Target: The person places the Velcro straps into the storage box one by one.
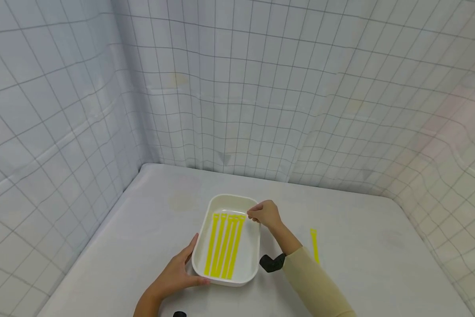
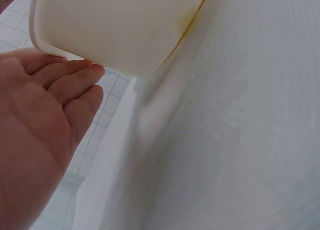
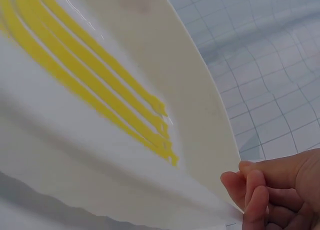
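A white rectangular tray with rounded corners stands on the table before me. Several flat yellow strips, each with a wider, slotted head at the far end, lie side by side in it. My left hand holds the tray's near left corner, thumb on the near side and fingers along the left wall. At the far right corner my right hand has its bent fingers and thumb close together on the rim; its fingertips overlap the corner. Another yellow strip lies on the table, partly hidden by the right sleeve.
The white-covered table runs back to white grid-patterned curtains, which also hang at both sides. A black wrist device sits at the right wrist. Part of another dark object shows at the bottom edge near the left forearm.
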Demonstrator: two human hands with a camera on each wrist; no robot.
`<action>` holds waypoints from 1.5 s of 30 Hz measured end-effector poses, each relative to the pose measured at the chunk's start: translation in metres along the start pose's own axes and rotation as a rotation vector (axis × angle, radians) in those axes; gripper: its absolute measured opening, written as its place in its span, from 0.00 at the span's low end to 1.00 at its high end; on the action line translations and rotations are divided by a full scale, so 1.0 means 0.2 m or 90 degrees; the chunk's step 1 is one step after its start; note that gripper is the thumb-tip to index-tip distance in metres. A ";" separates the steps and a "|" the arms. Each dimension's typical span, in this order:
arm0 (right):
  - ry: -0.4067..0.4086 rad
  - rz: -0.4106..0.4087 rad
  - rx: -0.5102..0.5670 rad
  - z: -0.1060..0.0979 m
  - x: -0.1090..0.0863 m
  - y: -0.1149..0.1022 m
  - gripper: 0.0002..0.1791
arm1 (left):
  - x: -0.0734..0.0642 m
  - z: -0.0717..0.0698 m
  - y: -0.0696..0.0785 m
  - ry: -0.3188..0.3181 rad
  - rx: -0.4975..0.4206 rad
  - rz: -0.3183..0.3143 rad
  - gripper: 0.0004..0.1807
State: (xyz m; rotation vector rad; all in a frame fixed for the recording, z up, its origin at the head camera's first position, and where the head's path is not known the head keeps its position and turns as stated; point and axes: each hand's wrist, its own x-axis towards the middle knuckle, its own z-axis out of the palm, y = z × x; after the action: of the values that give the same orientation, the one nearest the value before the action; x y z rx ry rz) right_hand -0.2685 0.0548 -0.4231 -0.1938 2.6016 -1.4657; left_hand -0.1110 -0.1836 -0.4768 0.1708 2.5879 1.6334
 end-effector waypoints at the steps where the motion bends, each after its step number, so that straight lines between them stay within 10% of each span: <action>1: -0.001 -0.002 0.016 0.00 0.00 0.00 0.06 | 0.00 0.00 0.00 0.001 0.001 -0.002 0.65; 18: 0.071 -0.021 0.140 -0.14 -0.13 0.21 0.09 | 0.01 0.00 0.00 -0.001 -0.001 0.013 0.66; 45: 0.191 0.051 -0.058 -0.52 -0.20 0.56 0.10 | 0.00 0.00 0.01 -0.002 -0.003 0.008 0.65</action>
State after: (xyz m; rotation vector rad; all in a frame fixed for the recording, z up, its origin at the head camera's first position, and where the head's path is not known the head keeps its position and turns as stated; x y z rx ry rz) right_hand -0.2544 0.2062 -0.4625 0.1296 2.8726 -1.4493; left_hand -0.1113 -0.1822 -0.4759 0.1893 2.5858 1.6429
